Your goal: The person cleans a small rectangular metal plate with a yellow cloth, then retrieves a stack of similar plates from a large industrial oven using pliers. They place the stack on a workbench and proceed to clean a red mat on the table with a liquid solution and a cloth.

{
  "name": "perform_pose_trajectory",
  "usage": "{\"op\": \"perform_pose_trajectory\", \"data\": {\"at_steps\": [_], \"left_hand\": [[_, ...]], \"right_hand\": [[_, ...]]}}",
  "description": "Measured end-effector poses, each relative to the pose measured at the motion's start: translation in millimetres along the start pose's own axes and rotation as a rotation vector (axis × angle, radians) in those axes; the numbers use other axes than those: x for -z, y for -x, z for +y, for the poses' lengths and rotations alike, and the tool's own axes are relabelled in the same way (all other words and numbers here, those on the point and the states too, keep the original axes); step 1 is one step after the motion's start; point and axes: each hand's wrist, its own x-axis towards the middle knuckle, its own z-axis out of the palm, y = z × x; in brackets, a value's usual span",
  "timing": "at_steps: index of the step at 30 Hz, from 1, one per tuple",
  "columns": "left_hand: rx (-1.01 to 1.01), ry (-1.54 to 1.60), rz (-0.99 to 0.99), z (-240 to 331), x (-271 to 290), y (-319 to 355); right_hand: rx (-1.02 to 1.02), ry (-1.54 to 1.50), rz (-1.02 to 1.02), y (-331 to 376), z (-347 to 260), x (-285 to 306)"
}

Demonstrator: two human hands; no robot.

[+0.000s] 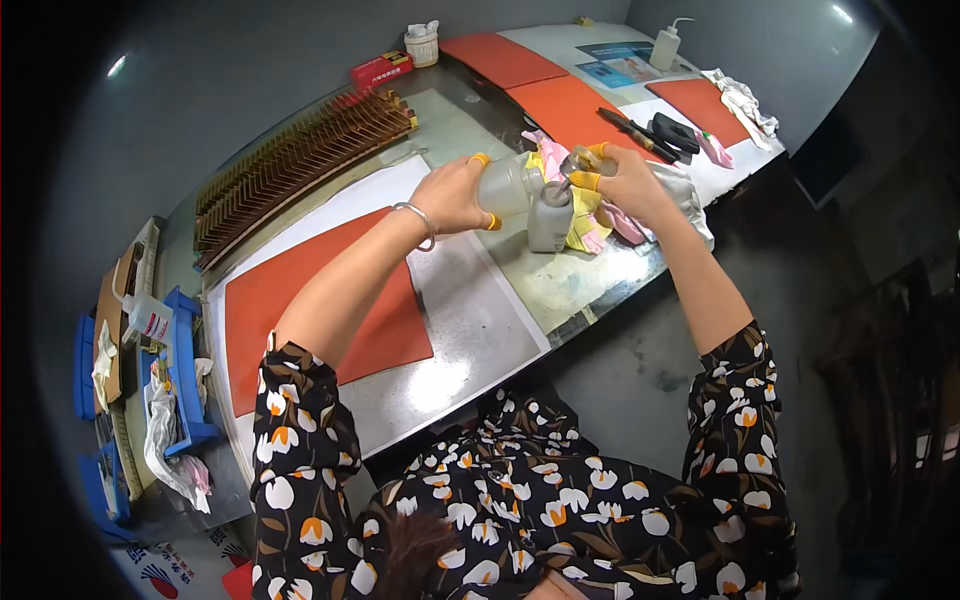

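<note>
My left hand (pixel 455 195), with yellow finger covers on its tips, is closed around a translucent bottle (pixel 507 187). That bottle lies tipped over sideways, its mouth end toward a small grey bottle (pixel 549 222). Upright on the table stands the grey bottle, near the front edge. Just above it my right hand (pixel 622 180), also with yellow finger covers, pinches a small clear glass-like piece (pixel 577 163); its exact kind is hard to make out. Crumpled yellow and pink cloths (pixel 587 222) lie directly behind and beside the grey bottle.
A red-brown mat (pixel 320 310) lies on white paper at left. Behind it runs a long slotted brown rack (pixel 300 170). Blue trays (pixel 190 370) and a squeeze bottle (pixel 147 318) are far left. Orange mats (pixel 565 110), black tools (pixel 640 135) and a white wash bottle (pixel 665 47) lie toward the back right.
</note>
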Motion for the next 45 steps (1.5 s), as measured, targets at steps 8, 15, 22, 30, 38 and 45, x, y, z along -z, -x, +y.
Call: {"op": "perform_pose_trajectory", "data": {"at_steps": [8, 15, 22, 30, 38, 45], "left_hand": [[-0.066, -0.282, 0.005, 12.1, 7.3, -15.4], [-0.161, -0.393, 0.073, 11.2, 6.8, -20.1], [-0.178, -0.396, 0.11, 8.7, 5.1, -18.0], [-0.188, -0.428, 0.115, 7.6, 4.7, -18.7], [-0.189, -0.421, 0.129, 11.2, 6.1, -16.8], [-0.178, -0.434, 0.102, 12.9, 7.6, -16.1]], "right_hand": [[-0.064, 0.027, 0.049, 9.8, -0.6, 1.5], [-0.026, -0.02, 0.043, 0.4, 13.1, 1.8], [-0.059, 0.045, 0.038, 2.4, 5.6, 2.3], [-0.116, 0.067, -0.001, 2.8, -3.5, 4.1], [-0.067, 0.1, 0.005, 3.3, -6.9, 6.6], [-0.085, 0.12, -0.009, 3.8, -10.9, 7.7]]}}
